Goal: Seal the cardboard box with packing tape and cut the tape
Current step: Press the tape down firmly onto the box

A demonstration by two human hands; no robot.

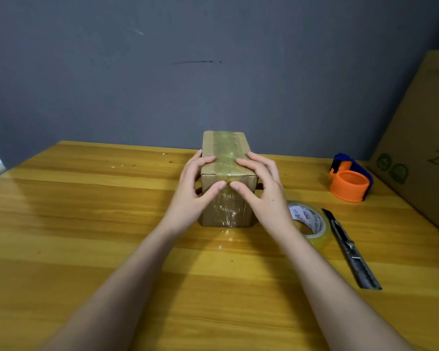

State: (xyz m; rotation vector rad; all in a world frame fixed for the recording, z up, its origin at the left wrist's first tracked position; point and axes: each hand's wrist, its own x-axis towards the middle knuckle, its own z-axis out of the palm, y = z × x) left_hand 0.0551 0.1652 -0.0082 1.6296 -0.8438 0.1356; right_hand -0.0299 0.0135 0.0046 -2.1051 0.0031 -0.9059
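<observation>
A small cardboard box (227, 148) stands in the middle of the wooden table (86, 224). A strip of clear shiny tape runs along its top and down its near face. My left hand (195, 188) rests on the box's left side, thumb pressed on the near face. My right hand (261, 188) rests on the right side, its thumb meeting the left thumb on the tape just below the top edge. A roll of clear packing tape (312, 224) lies flat to the right of the box. A grey utility knife (350, 247) lies beside the roll.
An orange and blue tape dispenser (350, 181) sits at the back right of the table. A large cardboard carton (421, 138) leans at the right edge. A dark grey wall (213, 72) stands behind the table.
</observation>
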